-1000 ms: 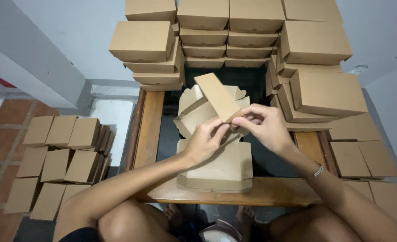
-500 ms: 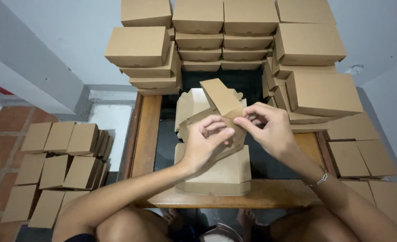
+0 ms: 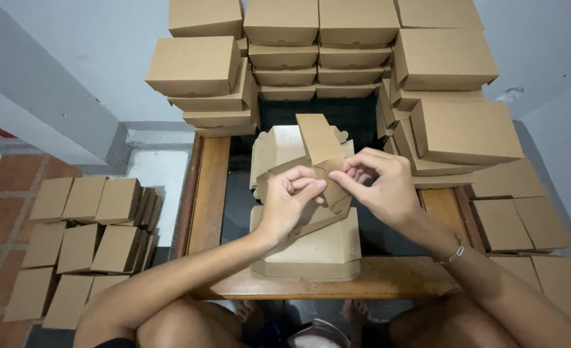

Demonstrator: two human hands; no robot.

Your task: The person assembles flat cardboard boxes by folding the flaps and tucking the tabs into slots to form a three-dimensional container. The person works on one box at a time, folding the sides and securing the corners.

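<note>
Head view: left hand (image 3: 292, 200) and right hand (image 3: 379, 187) are pinching a half-folded cardboard box (image 3: 318, 161); judging by that, tucking its flap needs firm pressing.

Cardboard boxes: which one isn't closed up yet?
The half-folded box held in both hands over the table; its flap sticks up. The stacked boxes behind are all closed.

Cardboard box blank (image 3: 311, 164) folded further, its raised flap (image 3: 318, 136) now more upright, left hand (image 3: 289, 203) shifted nearer, right hand (image 3: 382, 187) pinching the fold closer to the left hand
</note>
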